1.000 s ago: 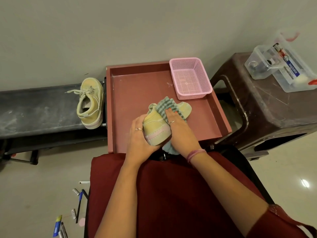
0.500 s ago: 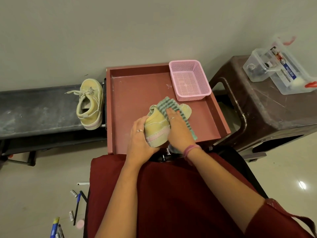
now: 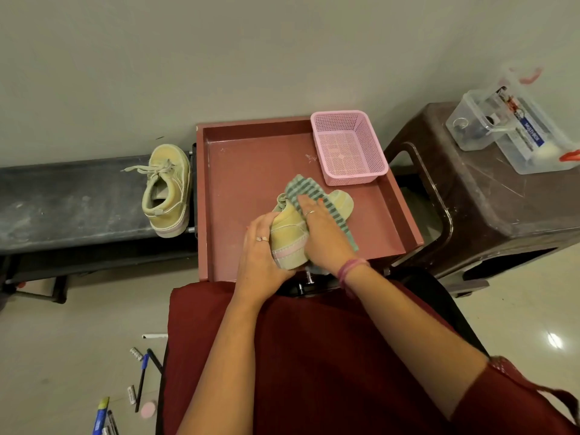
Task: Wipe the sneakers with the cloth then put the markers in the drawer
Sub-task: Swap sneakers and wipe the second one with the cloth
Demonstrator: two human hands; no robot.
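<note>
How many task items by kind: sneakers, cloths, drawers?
Sneakers: 2, one held over the drawer, one on the bench
Cloths: 1, the striped cloth
Drawers: 1, the red drawer
Total: 4

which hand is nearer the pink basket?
Right. The right hand, pressing the cloth on the sneaker, is just below the pink basket; the left hand grips the heel, farther away.
</note>
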